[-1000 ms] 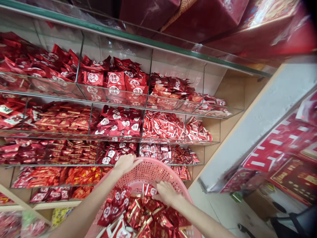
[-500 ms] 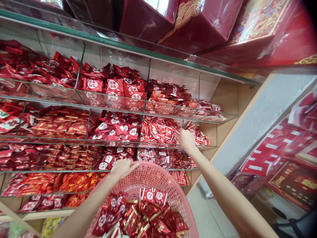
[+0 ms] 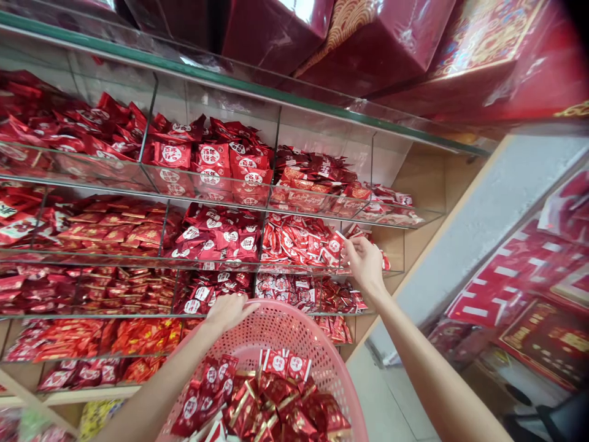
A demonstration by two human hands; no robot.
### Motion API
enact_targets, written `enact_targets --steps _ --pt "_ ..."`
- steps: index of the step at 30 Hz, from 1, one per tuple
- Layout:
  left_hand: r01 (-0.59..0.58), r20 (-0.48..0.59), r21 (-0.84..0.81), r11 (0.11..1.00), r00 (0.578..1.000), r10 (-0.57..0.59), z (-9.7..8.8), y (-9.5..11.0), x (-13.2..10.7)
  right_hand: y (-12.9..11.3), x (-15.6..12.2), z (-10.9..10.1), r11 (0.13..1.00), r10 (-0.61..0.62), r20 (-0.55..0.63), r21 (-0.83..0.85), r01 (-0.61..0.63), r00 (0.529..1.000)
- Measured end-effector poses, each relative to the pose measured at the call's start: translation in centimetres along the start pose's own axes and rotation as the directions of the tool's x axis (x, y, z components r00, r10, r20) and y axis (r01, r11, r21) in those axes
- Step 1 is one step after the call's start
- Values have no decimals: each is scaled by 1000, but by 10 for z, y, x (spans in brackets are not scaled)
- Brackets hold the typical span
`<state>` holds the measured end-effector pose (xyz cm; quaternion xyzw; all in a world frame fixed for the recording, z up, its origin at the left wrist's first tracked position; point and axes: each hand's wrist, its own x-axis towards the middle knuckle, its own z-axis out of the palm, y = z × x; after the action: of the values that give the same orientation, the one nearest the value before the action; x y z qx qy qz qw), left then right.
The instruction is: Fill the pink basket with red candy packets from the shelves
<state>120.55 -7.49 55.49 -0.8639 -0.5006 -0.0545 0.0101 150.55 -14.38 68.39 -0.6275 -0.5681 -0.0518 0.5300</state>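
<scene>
My left hand (image 3: 229,311) grips the far rim of a pink perforated basket (image 3: 280,325) held in front of me. Several red and gold foil candy packets (image 3: 271,399) are piled inside it. My right hand (image 3: 365,261) reaches into the right compartment of the second glass shelf. Its fingers are closed on a small red packet with a white round label (image 3: 335,244), lifted just above the heap of similar red packets (image 3: 299,239).
Tiered glass shelves (image 3: 257,205) with dividers hold piles of red sweets in several rows. Large red gift boxes (image 3: 368,37) sit on the green-edged top shelf. A white wall (image 3: 483,227) and red packaged goods (image 3: 529,276) stand to the right.
My right hand left the basket, reached up to the second shelf's right compartment, and now has pulled back slightly with a red packet in its fingers. The left hand has stayed on the basket rim.
</scene>
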Motion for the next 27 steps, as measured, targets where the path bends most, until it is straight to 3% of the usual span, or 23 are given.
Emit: enact_targets --steps 4,7,9,12,15,18,20,22,24,27 --pt "-1 0 1 1000 1000 1 -1 3 -1 -13 -27 -3 976 -6 104 215 -17 995" --pt "-2 5 4 1000 1000 2 -3 4 -2 -20 -53 3 939 18 289 325 -116 957" --pt "-5 11 10 1000 1000 5 -4 5 -3 -21 -71 13 877 38 464 409 -252 885" --pt "-10 8 26 1000 1000 10 -5 6 -3 -11 -97 35 774 41 688 436 -458 724" --pt "-16 -1 32 999 1000 16 -4 6 -5 7 -119 60 765 19 818 359 -535 576" --pt "-19 -4 25 999 1000 19 -4 6 -6 27 -134 80 868 2 916 198 -455 402" --pt "-20 1 19 1000 1000 20 -5 6 -7 35 -138 89 946 22 957 74 -316 290" --pt "-19 1 17 1000 1000 19 -5 7 -7 36 -139 97 988 62 976 -30 -151 211" --pt "-16 -4 21 1000 1000 16 -6 7 -8 33 -138 103 995 99 979 -102 10 178" --pt "-6 -8 21 1000 1000 7 -8 7 -9 23 -137 110 973 120 971 -156 170 207"
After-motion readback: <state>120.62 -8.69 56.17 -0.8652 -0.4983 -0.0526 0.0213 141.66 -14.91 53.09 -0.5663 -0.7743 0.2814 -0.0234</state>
